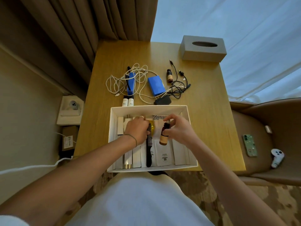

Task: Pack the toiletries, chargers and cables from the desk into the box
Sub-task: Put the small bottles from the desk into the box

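The left hand [137, 130] hides the comb's [149, 149] far end; sachet [163, 156] print is illegible.

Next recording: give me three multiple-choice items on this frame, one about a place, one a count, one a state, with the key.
1. Where does the grey tissue box stand?
A. far right corner of the desk
B. inside the white box
C. on the chair

2. How many blue chargers lie on the desk?
A. none
B. two
C. five

3. What is the right hand doing?
A. resting flat on the desk
B. holding a small brown bottle over the white box
C. pulling a cable

Key: 1 A, it sits at the desk's far right corner. 2 B, two blue chargers show among the cables. 3 B, its fingers grip the brown bottle above the white box.
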`<state>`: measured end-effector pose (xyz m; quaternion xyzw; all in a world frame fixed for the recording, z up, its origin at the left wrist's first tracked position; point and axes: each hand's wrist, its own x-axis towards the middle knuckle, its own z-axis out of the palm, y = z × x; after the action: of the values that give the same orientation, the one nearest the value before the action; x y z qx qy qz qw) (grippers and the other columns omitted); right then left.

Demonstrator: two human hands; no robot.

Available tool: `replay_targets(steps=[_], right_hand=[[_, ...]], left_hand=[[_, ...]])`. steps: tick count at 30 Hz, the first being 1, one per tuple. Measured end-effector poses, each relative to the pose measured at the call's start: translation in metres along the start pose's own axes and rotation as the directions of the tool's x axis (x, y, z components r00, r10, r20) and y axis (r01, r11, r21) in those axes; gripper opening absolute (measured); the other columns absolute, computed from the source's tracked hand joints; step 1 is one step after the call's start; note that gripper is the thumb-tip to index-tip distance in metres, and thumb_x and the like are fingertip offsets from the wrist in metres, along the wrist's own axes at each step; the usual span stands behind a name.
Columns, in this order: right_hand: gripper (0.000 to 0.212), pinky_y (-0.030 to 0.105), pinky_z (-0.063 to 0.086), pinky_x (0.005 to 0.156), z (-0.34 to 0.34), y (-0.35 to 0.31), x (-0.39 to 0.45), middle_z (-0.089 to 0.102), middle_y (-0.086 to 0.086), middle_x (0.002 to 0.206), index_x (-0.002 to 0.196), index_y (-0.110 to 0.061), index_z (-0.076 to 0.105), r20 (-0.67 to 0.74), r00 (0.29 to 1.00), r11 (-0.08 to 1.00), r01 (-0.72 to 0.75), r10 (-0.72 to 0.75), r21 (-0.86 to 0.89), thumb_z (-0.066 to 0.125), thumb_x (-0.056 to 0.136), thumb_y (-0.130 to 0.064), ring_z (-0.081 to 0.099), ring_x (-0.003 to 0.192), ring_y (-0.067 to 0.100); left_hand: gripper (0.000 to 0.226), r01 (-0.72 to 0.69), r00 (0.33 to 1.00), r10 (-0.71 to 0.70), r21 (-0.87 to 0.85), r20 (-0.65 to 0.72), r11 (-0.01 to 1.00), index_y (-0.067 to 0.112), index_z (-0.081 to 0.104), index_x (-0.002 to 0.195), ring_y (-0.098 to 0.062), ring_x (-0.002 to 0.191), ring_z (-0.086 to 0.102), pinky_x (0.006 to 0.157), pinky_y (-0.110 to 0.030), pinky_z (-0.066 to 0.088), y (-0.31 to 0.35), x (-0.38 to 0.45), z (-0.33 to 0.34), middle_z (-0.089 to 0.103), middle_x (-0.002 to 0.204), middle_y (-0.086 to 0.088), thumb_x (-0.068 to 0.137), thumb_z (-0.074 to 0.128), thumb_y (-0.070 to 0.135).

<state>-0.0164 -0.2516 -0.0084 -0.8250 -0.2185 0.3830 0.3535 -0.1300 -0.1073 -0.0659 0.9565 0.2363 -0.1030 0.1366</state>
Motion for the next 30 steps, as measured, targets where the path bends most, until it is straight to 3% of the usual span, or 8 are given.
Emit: replay_targets(steps=[4, 7, 10, 13, 17, 21, 25, 30], right_hand=[[0.04, 0.018, 0.055, 0.053, 0.016, 0.0, 0.009, 0.069, -0.003, 0.089, 0.109, -0.027, 0.057, -0.063, 0.998, 0.996, -0.016, 0.021, 0.086, 0.082, 0.081, -0.012, 0.072, 0.073, 0.009], [0.035, 0.018, 0.054, 0.049, 0.032, -0.002, 0.019, 0.07, 0.0, 0.09, 0.107, -0.025, 0.056, -0.076, 0.995, 0.987, -0.048, 0.06, 0.157, 0.08, 0.084, -0.015, 0.073, 0.067, 0.01], [0.026, 0.023, 0.059, 0.053, 0.049, -0.002, 0.033, 0.068, 0.0, 0.092, 0.096, -0.025, 0.056, -0.121, 0.99, 0.995, -0.06, 0.07, 0.084, 0.078, 0.085, -0.016, 0.071, 0.078, 0.012], [0.02, 0.025, 0.06, 0.05, 0.063, 0.002, 0.048, 0.067, 0.0, 0.086, 0.084, -0.021, 0.058, -0.16, 0.984, 0.997, -0.077, 0.078, 0.014, 0.077, 0.085, -0.013, 0.07, 0.074, 0.012], [0.024, 0.011, 0.045, 0.043, 0.08, 0.006, 0.061, 0.064, -0.008, 0.077, 0.074, -0.028, 0.059, -0.162, 0.987, 0.993, -0.032, 0.013, -0.116, 0.078, 0.083, -0.019, 0.063, 0.069, 0.004], [0.024, 0.019, 0.041, 0.053, 0.093, 0.005, 0.066, 0.062, -0.009, 0.068, 0.068, -0.027, 0.059, -0.13, 0.991, 0.969, 0.009, -0.043, -0.247, 0.079, 0.082, -0.021, 0.06, 0.066, 0.005], [0.023, 0.016, 0.04, 0.054, 0.085, 0.003, 0.067, 0.062, -0.008, 0.067, 0.068, -0.025, 0.063, -0.134, 0.99, 0.976, 0.018, -0.048, -0.217, 0.068, 0.087, -0.013, 0.061, 0.065, 0.006], [0.014, 0.031, 0.059, 0.07, 0.059, 0.006, 0.058, 0.068, -0.002, 0.077, 0.08, -0.021, 0.069, -0.187, 0.982, 0.996, 0.01, -0.025, -0.085, 0.065, 0.091, -0.013, 0.067, 0.076, 0.014]], left_hand=[[0.022, -0.002, 0.998, -0.001, 0.05, 0.069, 0.999, 0.019, 0.071, 0.106, -0.026, 0.094, 0.065, 0.08, -0.039, 0.055, 0.002, 0.001, -0.006, 0.066, 0.104, -0.005, 0.092, 0.066, 0.034], [0.018, 0.012, 0.997, -0.007, -0.06, 0.078, 0.998, 0.021, 0.067, 0.11, -0.024, 0.091, 0.066, 0.079, -0.039, 0.057, -0.003, -0.005, -0.009, 0.068, 0.101, -0.003, 0.093, 0.061, 0.027], [0.022, 0.037, 0.999, -0.032, -0.135, 0.039, 0.99, 0.022, 0.066, 0.115, -0.024, 0.092, 0.067, 0.078, -0.038, 0.056, -0.014, -0.014, -0.015, 0.069, 0.102, -0.002, 0.093, 0.06, 0.024], [0.02, 0.088, 0.995, -0.093, -0.153, -0.027, 0.984, 0.023, 0.065, 0.114, -0.023, 0.092, 0.067, 0.073, -0.032, 0.051, -0.024, -0.023, -0.021, 0.07, 0.101, -0.001, 0.096, 0.061, 0.03], [0.016, 0.147, 0.986, -0.154, -0.105, -0.067, 0.984, 0.024, 0.07, 0.107, -0.02, 0.093, 0.067, 0.071, -0.028, 0.044, -0.033, -0.031, -0.023, 0.069, 0.102, 0.003, 0.097, 0.06, 0.033], [0.017, 0.124, 0.99, -0.128, -0.058, -0.061, 0.991, 0.022, 0.069, 0.108, -0.021, 0.098, 0.065, 0.074, -0.033, 0.05, -0.034, -0.033, -0.024, 0.067, 0.106, 0.002, 0.095, 0.063, 0.032], [0.022, 0.041, 0.998, -0.044, -0.051, -0.053, 0.998, 0.017, 0.068, 0.112, -0.024, 0.105, 0.061, 0.079, -0.036, 0.053, -0.03, -0.031, -0.018, 0.064, 0.108, -0.003, 0.094, 0.065, 0.03], [0.048, -0.069, 0.997, 0.071, 0.038, -0.032, 0.997, 0.017, 0.057, 0.132, -0.026, 0.121, 0.046, 0.085, -0.037, 0.049, -0.017, -0.022, -0.004, 0.053, 0.126, -0.008, 0.09, 0.068, 0.038]])
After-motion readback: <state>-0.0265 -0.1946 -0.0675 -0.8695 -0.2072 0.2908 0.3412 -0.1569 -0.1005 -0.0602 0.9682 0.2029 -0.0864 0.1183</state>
